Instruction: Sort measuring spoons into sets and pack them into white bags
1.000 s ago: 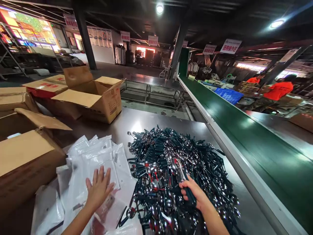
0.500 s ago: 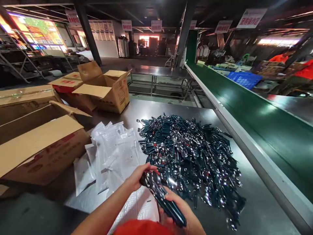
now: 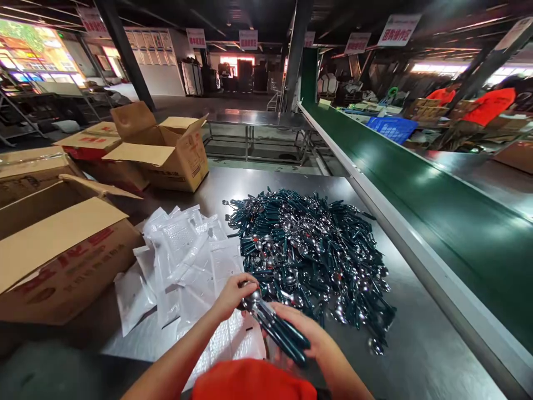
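Now bunched near the front edge of the steel table (image 3: 233,191): a small bundle of spoons (image 3: 272,325), left hand (image 3: 233,293) pinching the shiny bowls, right hand (image 3: 306,336) curled round the dark green handles. Likely stiff, light, slippery at the polished ends, so best gripped by the handles. Compared with half a second ago, held slightly lower and flatter, beside the big spoon heap (image 3: 310,250) and plastic bags (image 3: 187,255).
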### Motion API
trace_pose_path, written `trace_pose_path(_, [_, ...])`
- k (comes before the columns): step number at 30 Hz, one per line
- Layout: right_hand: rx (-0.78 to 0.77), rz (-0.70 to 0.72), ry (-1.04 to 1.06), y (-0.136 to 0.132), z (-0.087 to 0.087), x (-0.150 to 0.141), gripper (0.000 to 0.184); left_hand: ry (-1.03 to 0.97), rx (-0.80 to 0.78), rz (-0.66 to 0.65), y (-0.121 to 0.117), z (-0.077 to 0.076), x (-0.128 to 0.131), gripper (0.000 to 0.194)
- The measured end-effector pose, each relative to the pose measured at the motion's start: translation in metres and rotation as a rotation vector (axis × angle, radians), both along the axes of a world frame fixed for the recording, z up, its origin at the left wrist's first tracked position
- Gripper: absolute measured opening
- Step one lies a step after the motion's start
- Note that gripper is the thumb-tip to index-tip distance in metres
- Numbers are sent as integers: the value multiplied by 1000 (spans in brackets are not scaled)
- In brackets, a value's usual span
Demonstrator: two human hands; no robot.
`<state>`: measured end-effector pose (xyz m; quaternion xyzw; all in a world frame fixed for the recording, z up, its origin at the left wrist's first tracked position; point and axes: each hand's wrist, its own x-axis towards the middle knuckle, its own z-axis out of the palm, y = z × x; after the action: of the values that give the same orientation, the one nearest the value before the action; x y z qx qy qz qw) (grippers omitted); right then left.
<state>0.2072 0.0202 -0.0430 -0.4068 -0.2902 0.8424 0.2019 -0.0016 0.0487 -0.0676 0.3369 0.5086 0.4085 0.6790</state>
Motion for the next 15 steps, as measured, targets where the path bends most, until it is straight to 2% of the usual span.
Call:
trace_pose_path(4, [66, -254, -1, 6, -1, 10, 57, -2, 77, 100, -4, 3, -6, 38])
trace_pose_path(6, [201, -373, -148, 8, -4, 9, 60, -11, 85, 112, -9, 4, -4, 38])
trace_pose_path(8, [383, -473, -380, 10, -7, 4, 60, -75, 32, 112, -14, 4, 2, 38])
trace_pose_path(9, [460, -510, -487, 10, -8, 1, 58, -133, -39, 117, -17, 3, 6, 37])
trace_pose_path(11, [572, -560, -611, 11, -7, -6, 51, -290, -275, 135, -21, -2, 14, 32])
trace_pose_path(13, [674, -574, -660, 11, -5, -11, 42, -411, -504, 142, -24, -9, 19, 26])
trace_pose_path(15, [788, -566, -679, 8, -1, -14, 34, -460, -614, 135, -25, -17, 21, 24])
